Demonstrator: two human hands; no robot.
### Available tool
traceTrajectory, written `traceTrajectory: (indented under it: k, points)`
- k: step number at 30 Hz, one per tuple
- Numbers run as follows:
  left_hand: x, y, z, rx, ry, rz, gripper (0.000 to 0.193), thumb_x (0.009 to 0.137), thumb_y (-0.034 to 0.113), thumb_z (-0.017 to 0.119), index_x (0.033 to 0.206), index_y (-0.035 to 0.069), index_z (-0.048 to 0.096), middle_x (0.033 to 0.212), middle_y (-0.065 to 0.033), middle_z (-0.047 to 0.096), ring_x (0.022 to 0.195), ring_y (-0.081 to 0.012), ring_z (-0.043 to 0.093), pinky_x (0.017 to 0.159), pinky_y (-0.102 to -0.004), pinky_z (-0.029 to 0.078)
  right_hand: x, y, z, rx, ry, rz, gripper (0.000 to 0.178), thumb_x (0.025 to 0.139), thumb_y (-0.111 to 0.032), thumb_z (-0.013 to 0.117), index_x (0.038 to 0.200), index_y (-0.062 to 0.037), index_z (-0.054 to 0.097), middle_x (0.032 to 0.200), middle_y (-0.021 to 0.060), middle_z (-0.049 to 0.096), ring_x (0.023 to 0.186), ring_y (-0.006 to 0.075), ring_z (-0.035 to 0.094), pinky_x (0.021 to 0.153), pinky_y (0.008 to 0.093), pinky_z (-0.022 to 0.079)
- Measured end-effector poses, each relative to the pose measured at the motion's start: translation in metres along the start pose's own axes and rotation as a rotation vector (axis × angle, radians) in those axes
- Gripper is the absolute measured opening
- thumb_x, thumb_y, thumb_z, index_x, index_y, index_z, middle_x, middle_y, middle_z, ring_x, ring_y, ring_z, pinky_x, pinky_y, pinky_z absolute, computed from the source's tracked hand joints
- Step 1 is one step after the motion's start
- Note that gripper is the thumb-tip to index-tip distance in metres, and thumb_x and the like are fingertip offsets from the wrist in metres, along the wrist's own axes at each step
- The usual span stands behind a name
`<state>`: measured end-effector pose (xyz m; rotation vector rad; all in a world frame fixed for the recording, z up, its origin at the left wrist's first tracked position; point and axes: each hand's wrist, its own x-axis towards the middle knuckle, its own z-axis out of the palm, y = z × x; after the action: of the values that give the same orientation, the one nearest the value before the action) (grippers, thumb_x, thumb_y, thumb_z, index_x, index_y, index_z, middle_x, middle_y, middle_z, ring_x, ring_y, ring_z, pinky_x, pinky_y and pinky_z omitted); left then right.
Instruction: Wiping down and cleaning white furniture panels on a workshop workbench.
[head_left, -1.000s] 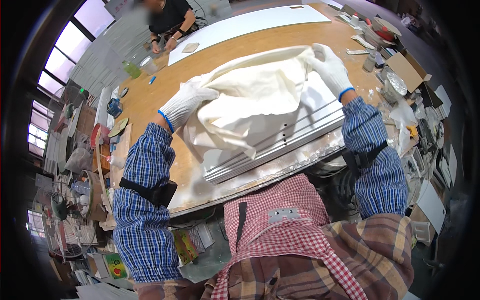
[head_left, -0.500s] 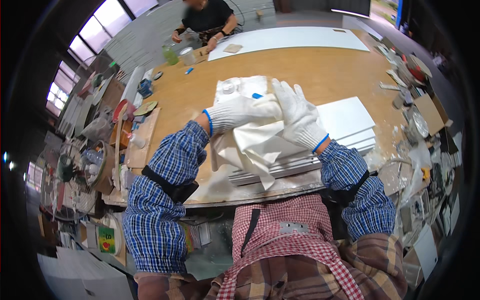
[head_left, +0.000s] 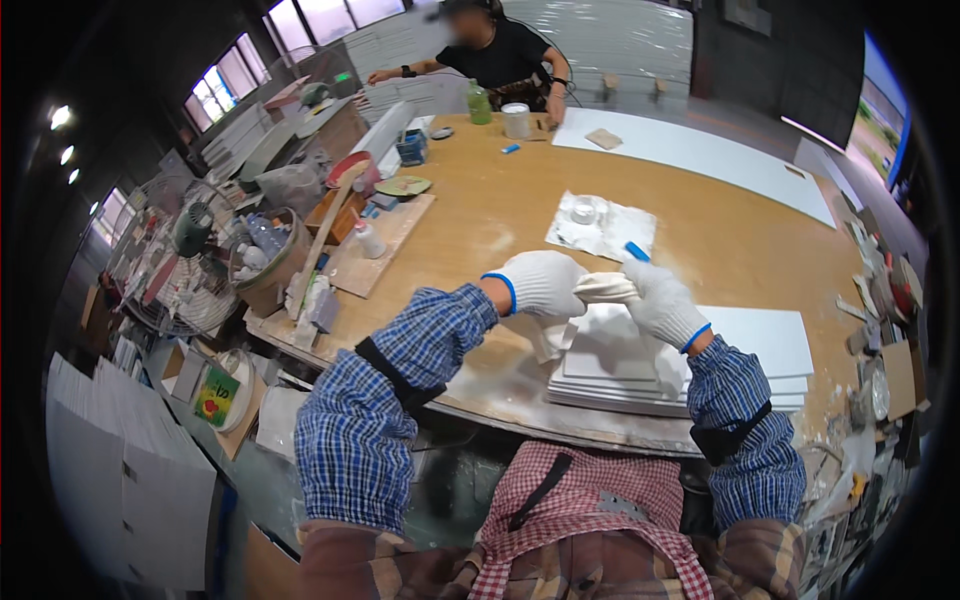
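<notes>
A cream cloth (head_left: 608,289) is bunched into a roll and stretched between my hands, with a loose part hanging below on the left side. My left hand (head_left: 543,283), in a white knitted glove with a blue cuff, grips its left end. My right hand (head_left: 665,304), gloved alike, is closed on the other end. Directly under the cloth lies a stack of white panels (head_left: 752,345) near the table's front edge. Just beyond my hands, a small blue object (head_left: 637,252) sits at the corner of a white sheet (head_left: 625,215) that bears a small round white container (head_left: 582,210).
Across the wooden table (head_left: 480,220) a person in a black shirt (head_left: 505,60) stands by a long white board (head_left: 700,150). A green bottle (head_left: 478,103) and a white tub (head_left: 516,121) are nearby. To the left are a bucket (head_left: 280,270) and a fan (head_left: 190,270).
The cloth, spread loosely over the panels before, is now gathered and lifted between both hands. My right hand has gone from flat to closed. The view has shifted left.
</notes>
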<state>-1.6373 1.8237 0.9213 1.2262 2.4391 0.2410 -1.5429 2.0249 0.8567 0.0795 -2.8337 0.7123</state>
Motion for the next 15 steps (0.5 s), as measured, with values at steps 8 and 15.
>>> traceTrajectory:
  k: [8, 15]
  points:
    - [-0.028, -0.009, 0.022, 0.028, 0.31, 0.056, 0.111, 0.069, 0.051, 0.084, 0.156, 0.015, 0.027, 0.13, -0.0247, 0.059, 0.111, -0.0419, 0.064, 0.092, -0.0495, 0.053, 0.03, -0.052, -0.002, 0.239, -0.361, 0.211, 0.026, 0.09, -0.019, 0.06, 0.111, -0.0038, 0.063, 0.092, 0.0163, 0.073, 0.087, 0.032, 0.071, 0.08, 0.0408, 0.054]
    - [-0.04, -0.019, 0.032, -0.248, 0.344, -0.048, 0.083, 0.084, 0.027, 0.071, 0.156, 0.014, 0.031, 0.124, -0.0233, 0.063, 0.108, -0.0404, 0.065, 0.09, -0.0466, 0.053, 0.037, -0.079, 0.009, -0.147, -0.246, -0.119, 0.042, 0.099, -0.042, 0.052, 0.109, -0.0036, 0.065, 0.093, 0.0227, 0.073, 0.088, 0.0425, 0.069, 0.079, 0.0494, 0.054]
